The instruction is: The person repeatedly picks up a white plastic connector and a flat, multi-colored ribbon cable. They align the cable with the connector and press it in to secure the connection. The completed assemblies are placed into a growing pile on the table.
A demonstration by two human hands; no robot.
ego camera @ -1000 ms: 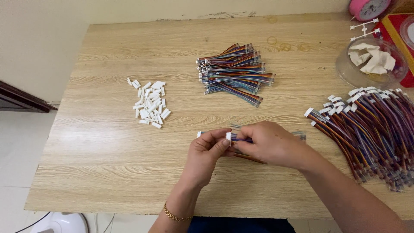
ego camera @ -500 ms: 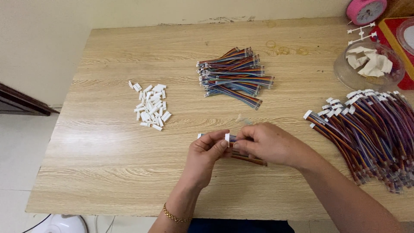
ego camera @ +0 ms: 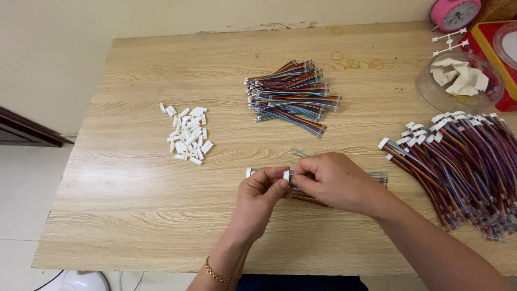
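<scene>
My left hand (ego camera: 261, 196) pinches a small white connector (ego camera: 287, 174) at the end of a multicoloured ribbon cable (ego camera: 312, 199). My right hand (ego camera: 334, 180) grips that same cable just behind the connector, fingers closed over it. A second white connector end (ego camera: 250, 172) lies on the wooden table (ego camera: 134, 199) just left of my left thumb. More cable ends (ego camera: 379, 177) poke out to the right of my right hand. Most of the held cable is hidden under my right hand.
A heap of loose white connector housings (ego camera: 188, 134) lies at the left. A stack of ribbon cables (ego camera: 293, 97) sits behind my hands. A large pile of cables (ego camera: 463, 167) fills the right. A clear bowl (ego camera: 431, 91), a red box (ego camera: 487, 40) and a pink round object (ego camera: 455, 12) stand at the back right.
Both hands stay together on the cable and connector, with only slight finger movement. The view has shifted slightly.
</scene>
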